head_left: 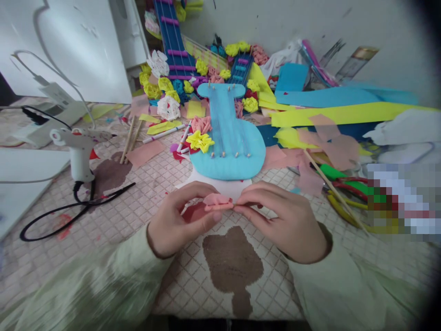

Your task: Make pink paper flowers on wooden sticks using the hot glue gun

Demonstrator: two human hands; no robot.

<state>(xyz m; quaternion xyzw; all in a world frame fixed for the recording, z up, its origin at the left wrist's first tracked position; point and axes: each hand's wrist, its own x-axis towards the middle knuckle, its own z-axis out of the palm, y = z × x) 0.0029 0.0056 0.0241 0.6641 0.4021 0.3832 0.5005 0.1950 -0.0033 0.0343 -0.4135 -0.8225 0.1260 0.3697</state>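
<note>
My left hand [179, 220] and my right hand [285, 220] meet over the middle of the table, and both pinch a small pink paper piece [217, 202] between their fingertips. The piece looks folded or rolled and lies roughly level. Just beyond my hands lies a light blue paper guitar [229, 147] with thin strings and a yellow paper flower [200, 140] on its left side. A white paper sheet [223, 186] shows under the guitar's near edge.
A white glue gun [80, 147] with a black cord [69, 214] stands at the left. Wooden sticks [129, 140], pens, pink scraps and paper flowers lie behind. Yellow and blue paper strips [344, 112], pliers and scissors [344, 188] fill the right side. The tablecloth [144, 184] is chequered.
</note>
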